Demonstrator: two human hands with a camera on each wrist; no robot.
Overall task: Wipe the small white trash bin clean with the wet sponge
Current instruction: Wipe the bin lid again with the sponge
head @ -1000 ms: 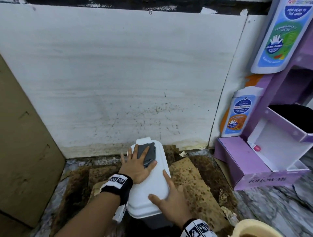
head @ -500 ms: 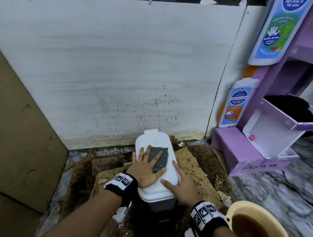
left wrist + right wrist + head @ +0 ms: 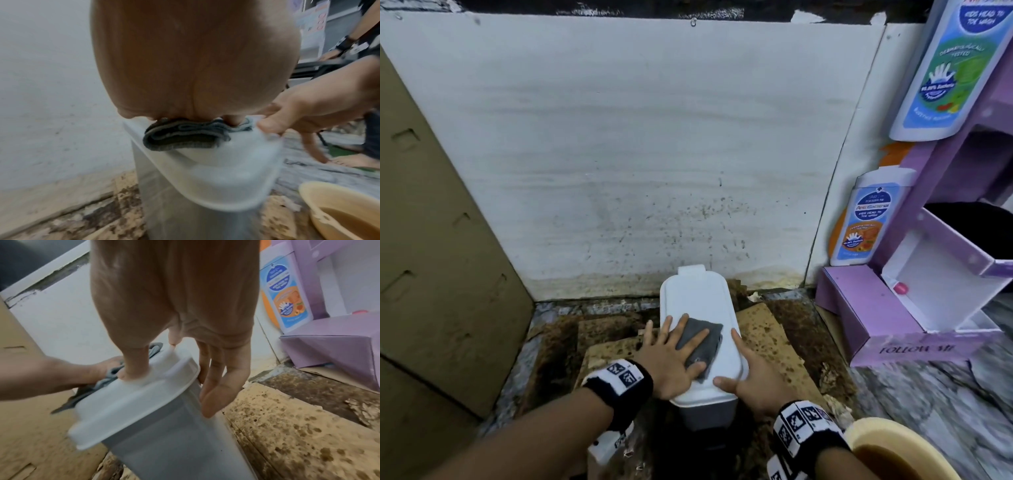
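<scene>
A small bin with a white lid point(image 3: 695, 298) and grey body stands on the floor by the wall. My left hand point(image 3: 671, 356) lies flat, fingers spread and straight, pressing a folded grey cloth-like sponge point(image 3: 705, 337) onto the lid's near half. In the left wrist view the sponge point(image 3: 185, 138) is squashed under my palm on the lid point(image 3: 226, 175). My right hand point(image 3: 753, 380) steadies the bin at its near right corner. In the right wrist view its thumb presses the lid point(image 3: 133, 405) and its straight fingers point(image 3: 216, 386) run down the grey side.
A cream basin point(image 3: 900, 452) of brown water sits at the near right. A purple cardboard display stand point(image 3: 876, 315) fills the right side. A brown cardboard panel point(image 3: 441, 240) leans at the left. Stained cardboard point(image 3: 767, 329) covers the floor; the white wall point(image 3: 654, 154) is close behind.
My left hand has slid the sponge from the far end of the lid toward me. My right hand has stayed on the lid's near right side.
</scene>
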